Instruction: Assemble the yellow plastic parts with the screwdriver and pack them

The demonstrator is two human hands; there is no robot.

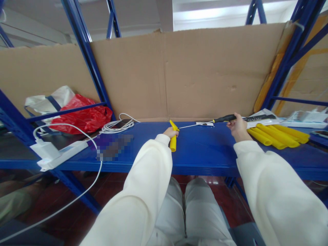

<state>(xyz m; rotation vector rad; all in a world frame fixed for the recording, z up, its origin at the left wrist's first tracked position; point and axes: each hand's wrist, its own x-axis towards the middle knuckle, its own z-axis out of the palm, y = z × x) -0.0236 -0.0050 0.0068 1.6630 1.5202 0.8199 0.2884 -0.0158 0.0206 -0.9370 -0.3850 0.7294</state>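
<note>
My left hand (pixel 170 132) is closed around a yellow tube-shaped piece (pixel 173 141) held over the blue shelf (pixel 200 150). My right hand (pixel 237 127) grips the black-and-yellow handle of a long thin screwdriver (pixel 220 119). Its metal shaft runs left, and the tip meets the top end of the yellow piece. Both arms are in white sleeves.
Several more yellow tubes (pixel 278 135) lie at the right on the shelf beside a flat white packet (pixel 261 115). A coiled white cable (pixel 116 125), a white power strip (pixel 55 153), a red bag (pixel 82 116) and a white bag lie left. Cardboard (pixel 179 75) backs the shelf.
</note>
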